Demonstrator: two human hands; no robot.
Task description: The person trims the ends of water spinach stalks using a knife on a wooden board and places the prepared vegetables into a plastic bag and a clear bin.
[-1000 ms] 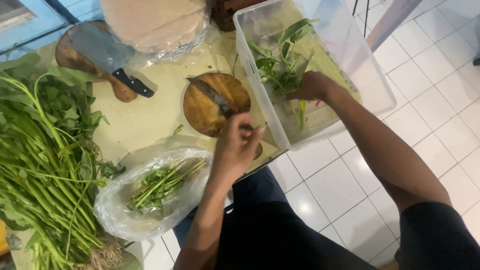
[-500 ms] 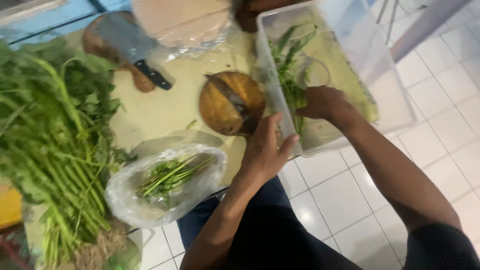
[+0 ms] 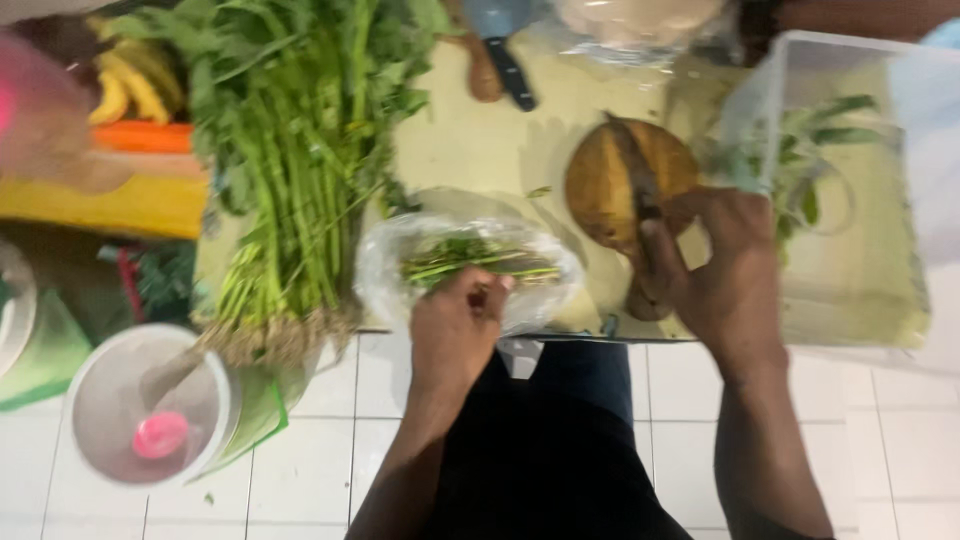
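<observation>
Clear plastic forms the bag (image 3: 470, 265) that lies on the pale counter (image 3: 480, 140), and the left hand (image 3: 455, 330) rests at its near rim, fingers (image 3: 490, 292) curled closed around the edge of the film. Inside the bag, just beyond those fingertips, lie green stems (image 3: 470, 258), not visibly touched by them.

To the right of the bag sits a round wooden board (image 3: 610, 180) with a knife (image 3: 640, 185) across it. The right hand (image 3: 725, 270) is at the board's near right edge, fingers bent around the knife's handle end; blur hides how tight the grip is.

Right of the board stands a clear plastic tub (image 3: 850, 290) with leafy greens (image 3: 810, 160) in it. Left of the bag lies a large bunch of greens (image 3: 290, 150), roots towards the person. Beyond the bag, a cleaver (image 3: 505, 50) rests at the far edge.
</observation>
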